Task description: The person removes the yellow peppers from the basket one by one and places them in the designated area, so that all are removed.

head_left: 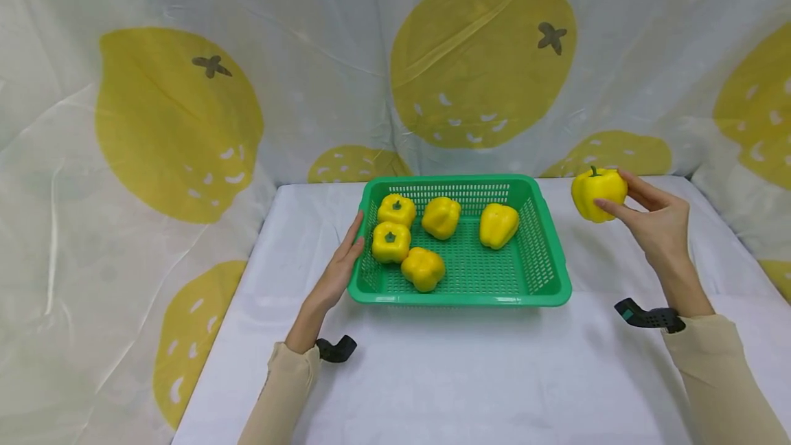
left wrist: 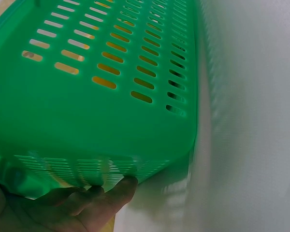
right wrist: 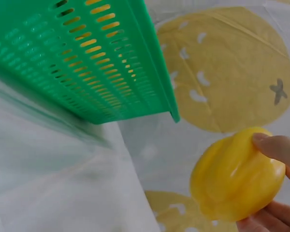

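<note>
A green plastic basket (head_left: pixel 469 299) with slotted walls stands on the white-covered table, and several yellow bell peppers (head_left: pixel 423 269) lie in it, mostly toward its left side. My left hand (head_left: pixel 340 263) touches the basket's left wall from outside; in the left wrist view its fingers (left wrist: pixel 106 203) lie along the slotted side. To the right of the basket, my right hand (head_left: pixel 658 218) pinches another yellow bell pepper (head_left: pixel 598 194) between thumb and fingers, stem upward and raised above the table. The right wrist view shows this held pepper (right wrist: pixel 237 176) apart from the basket.
A white cloth printed with large yellow lemons (head_left: pixel 485 60) hangs behind the table and along its sides. A dark wrist strap (head_left: pixel 649 316) sits on the right wrist, another strap (head_left: pixel 336 349) on the left. The table's white cover (head_left: pixel 463 376) extends in front of the basket.
</note>
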`<state>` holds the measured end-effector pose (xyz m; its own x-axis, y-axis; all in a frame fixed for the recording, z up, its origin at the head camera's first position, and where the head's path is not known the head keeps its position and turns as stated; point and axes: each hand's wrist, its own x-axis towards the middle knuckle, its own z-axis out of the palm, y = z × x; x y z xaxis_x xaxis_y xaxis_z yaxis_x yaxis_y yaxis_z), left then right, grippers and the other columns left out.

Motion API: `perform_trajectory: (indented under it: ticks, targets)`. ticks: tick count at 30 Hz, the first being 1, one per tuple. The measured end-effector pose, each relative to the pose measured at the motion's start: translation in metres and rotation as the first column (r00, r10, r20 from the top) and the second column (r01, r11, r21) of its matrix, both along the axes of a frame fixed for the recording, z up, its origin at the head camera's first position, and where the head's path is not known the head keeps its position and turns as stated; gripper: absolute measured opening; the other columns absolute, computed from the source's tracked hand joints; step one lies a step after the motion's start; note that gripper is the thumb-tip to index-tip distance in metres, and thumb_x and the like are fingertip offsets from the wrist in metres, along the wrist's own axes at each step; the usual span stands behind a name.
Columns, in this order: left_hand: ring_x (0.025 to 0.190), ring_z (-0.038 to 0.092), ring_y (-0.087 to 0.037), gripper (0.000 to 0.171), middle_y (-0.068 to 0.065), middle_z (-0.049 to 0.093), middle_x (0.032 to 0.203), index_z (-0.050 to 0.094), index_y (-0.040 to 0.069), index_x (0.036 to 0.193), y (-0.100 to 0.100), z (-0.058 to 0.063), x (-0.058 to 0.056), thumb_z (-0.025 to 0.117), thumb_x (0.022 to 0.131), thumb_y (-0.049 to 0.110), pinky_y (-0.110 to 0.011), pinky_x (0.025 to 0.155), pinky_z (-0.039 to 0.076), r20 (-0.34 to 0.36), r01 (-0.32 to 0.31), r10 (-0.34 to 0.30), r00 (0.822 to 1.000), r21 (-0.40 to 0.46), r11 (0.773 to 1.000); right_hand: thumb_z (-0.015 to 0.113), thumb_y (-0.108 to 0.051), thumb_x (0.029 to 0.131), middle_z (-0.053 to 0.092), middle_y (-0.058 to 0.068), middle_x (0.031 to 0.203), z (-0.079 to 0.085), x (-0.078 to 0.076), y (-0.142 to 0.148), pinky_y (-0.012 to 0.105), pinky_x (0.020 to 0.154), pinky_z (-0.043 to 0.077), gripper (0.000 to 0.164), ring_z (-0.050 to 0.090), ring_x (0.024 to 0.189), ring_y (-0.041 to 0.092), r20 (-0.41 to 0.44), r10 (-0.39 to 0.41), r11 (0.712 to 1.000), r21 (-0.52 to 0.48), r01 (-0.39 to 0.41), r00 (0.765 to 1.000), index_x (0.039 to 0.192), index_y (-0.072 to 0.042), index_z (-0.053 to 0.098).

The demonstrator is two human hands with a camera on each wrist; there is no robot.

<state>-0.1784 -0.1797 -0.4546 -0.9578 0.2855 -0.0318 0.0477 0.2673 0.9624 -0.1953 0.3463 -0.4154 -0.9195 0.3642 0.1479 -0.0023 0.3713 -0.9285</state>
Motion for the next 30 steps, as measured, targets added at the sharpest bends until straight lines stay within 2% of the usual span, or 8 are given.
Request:
perform_trajectory:
  ticks: [6, 14, 17, 21, 24, 30]
  targets:
    - [0.164, -0.003, -0.023, 0.056, 0.007, 0.001, 0.176, 0.006, 0.032, 0.168, -0.001, -0.001, 0.000, 0.026, 0.115, 0.034, -0.060, 0.131, 0.001, -0.012, 0.005, -0.005, 1.000, 0.002, 1.000, 0.081, -0.032, 0.090, 0.057, -0.015, 0.152, -0.013, -0.007, 0.012, 0.003, 0.093, 0.047, 0.063, 0.054, 0.131, -0.001, 0.039, -0.055, 0.998, -0.011, 0.055, 0.998, 0.148, -0.030, 0.056]
    - [0.164, -0.003, -0.023, 0.056, 0.007, 0.000, 0.176, 0.005, 0.031, 0.168, 0.000, 0.000, 0.000, 0.026, 0.116, 0.034, -0.060, 0.131, 0.000, -0.018, 0.013, -0.013, 1.000, 0.004, 1.000, 0.081, -0.035, 0.088, 0.056, -0.014, 0.152, -0.025, -0.017, 0.029, 0.001, 0.091, 0.046, 0.066, 0.056, 0.128, -0.002, 0.069, -0.110, 0.990, -0.078, 0.115, 0.992, 0.148, -0.026, 0.057]
    - [0.164, -0.003, -0.023, 0.056, 0.007, 0.000, 0.176, 0.005, 0.031, 0.168, -0.001, 0.000, 0.000, 0.026, 0.116, 0.034, -0.060, 0.131, 0.000, -0.016, 0.013, -0.013, 1.000, 0.001, 1.000, 0.082, -0.036, 0.087, 0.059, -0.015, 0.149, -0.031, -0.022, 0.033, 0.004, 0.097, 0.046, 0.066, 0.056, 0.126, -0.001, 0.079, -0.139, 0.984, -0.096, 0.147, 0.987, 0.148, -0.027, 0.058]
    - [0.164, -0.004, -0.024, 0.056, 0.006, 0.000, 0.176, 0.005, 0.031, 0.168, -0.001, -0.001, -0.001, 0.025, 0.116, 0.035, -0.060, 0.130, 0.000, -0.015, 0.012, -0.012, 1.000, -0.001, 1.000, 0.083, -0.034, 0.086, 0.060, -0.014, 0.148, -0.039, -0.029, 0.037, 0.009, 0.105, 0.045, 0.064, 0.055, 0.132, 0.002, 0.092, -0.184, 0.973, -0.121, 0.194, 0.979, 0.146, -0.030, 0.059]
    - [0.164, -0.004, -0.024, 0.056, 0.006, 0.000, 0.176, 0.005, 0.031, 0.168, -0.001, -0.001, -0.001, 0.025, 0.116, 0.036, -0.061, 0.130, 0.000, -0.012, 0.014, -0.014, 1.000, 0.000, 1.000, 0.083, -0.030, 0.087, 0.058, -0.013, 0.151, -0.044, -0.031, 0.039, 0.009, 0.104, 0.045, 0.064, 0.054, 0.135, 0.003, 0.094, -0.201, 0.969, -0.127, 0.212, 0.975, 0.146, -0.032, 0.057]
    - [0.164, -0.004, -0.023, 0.057, 0.007, 0.000, 0.176, 0.005, 0.032, 0.168, -0.001, 0.000, 0.000, 0.026, 0.115, 0.037, -0.059, 0.131, 0.000, -0.013, 0.016, -0.016, 1.000, 0.005, 1.000, 0.084, -0.031, 0.086, 0.058, -0.015, 0.150, -0.051, -0.033, 0.043, 0.001, 0.093, 0.046, 0.066, 0.053, 0.133, 0.002, 0.123, -0.200, 0.971, -0.105, 0.213, 0.972, 0.146, -0.034, 0.056]
